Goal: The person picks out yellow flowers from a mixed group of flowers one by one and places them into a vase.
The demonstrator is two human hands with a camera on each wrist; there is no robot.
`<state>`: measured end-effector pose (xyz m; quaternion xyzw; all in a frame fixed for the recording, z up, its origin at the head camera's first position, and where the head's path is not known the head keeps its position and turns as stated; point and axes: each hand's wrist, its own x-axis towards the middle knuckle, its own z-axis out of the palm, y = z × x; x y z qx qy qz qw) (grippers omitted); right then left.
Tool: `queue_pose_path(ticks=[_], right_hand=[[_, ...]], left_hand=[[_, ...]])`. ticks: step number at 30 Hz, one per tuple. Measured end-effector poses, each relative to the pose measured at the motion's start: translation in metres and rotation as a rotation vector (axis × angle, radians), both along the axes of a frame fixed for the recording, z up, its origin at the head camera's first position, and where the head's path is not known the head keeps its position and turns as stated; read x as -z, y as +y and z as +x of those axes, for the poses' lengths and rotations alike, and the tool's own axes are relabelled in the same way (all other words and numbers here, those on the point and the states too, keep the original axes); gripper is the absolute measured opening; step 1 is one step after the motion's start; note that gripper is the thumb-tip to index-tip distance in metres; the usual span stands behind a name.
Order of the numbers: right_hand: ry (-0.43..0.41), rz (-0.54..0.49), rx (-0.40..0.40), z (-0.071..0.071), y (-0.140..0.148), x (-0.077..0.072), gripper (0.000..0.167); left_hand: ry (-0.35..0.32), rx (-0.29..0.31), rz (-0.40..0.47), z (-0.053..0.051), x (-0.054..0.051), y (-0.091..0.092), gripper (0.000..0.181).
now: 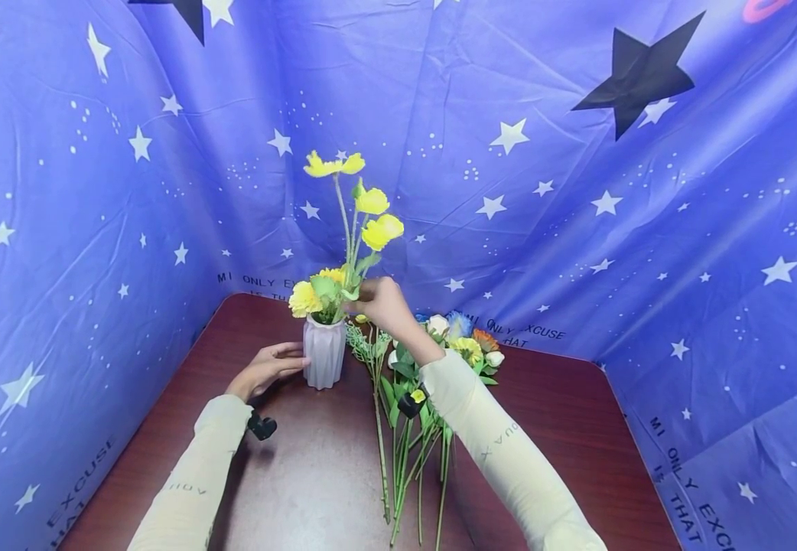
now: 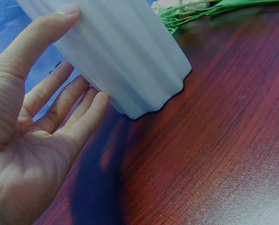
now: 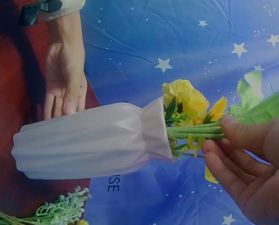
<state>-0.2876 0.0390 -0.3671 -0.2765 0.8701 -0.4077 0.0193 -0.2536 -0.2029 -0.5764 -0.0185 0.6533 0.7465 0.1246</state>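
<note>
A pale, fluted vase [image 1: 324, 356] stands upright on the table, with yellow carnation-like flowers [image 3: 185, 99] in its mouth. My left hand [image 1: 270, 370] is at the vase's left side; its thumb touches the wall and its fingers are loosely extended alongside, as the left wrist view shows. Just above the rim, my right hand [image 1: 390, 310] pinches green flower stems [image 3: 200, 131] between thumb and fingers. Their lower ends are inside the vase and hidden. Tall yellow flowers [image 1: 373, 202] rise above this hand in the head view.
Right of the vase lies a pile of artificial flowers, with a blue bloom [image 1: 460, 325], an orange bloom [image 1: 485, 340] and long green stems [image 1: 407, 467] pointing toward me. The dark red wooden table [image 1: 564, 428] is enclosed by a blue starry cloth [image 1: 453, 99].
</note>
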Motion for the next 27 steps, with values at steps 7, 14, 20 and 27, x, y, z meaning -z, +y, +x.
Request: queue_pose_path(ticks=[7, 14, 20, 27], right_hand=[[-0.053, -0.076, 0.005, -0.0006, 0.0027, 0.0024, 0.019], [-0.082, -0.154, -0.002, -0.002, 0.001, 0.0015, 0.022], [-0.08, -0.172, 0.024, 0.0014, -0.0038, 0.0011, 0.022], [-0.168, -0.176, 0.003, 0.0014, -0.0061, 0.0054, 0.02]], left_hand=[[-0.014, 0.0, -0.022, -0.0004, 0.0, -0.0014, 0.068], [-0.011, 0.004, -0.019, -0.0005, -0.0012, -0.0013, 0.068], [0.007, 0.008, -0.009, -0.0018, 0.0012, -0.0027, 0.074], [0.013, 0.028, -0.007, -0.0015, 0.003, -0.0045, 0.075]])
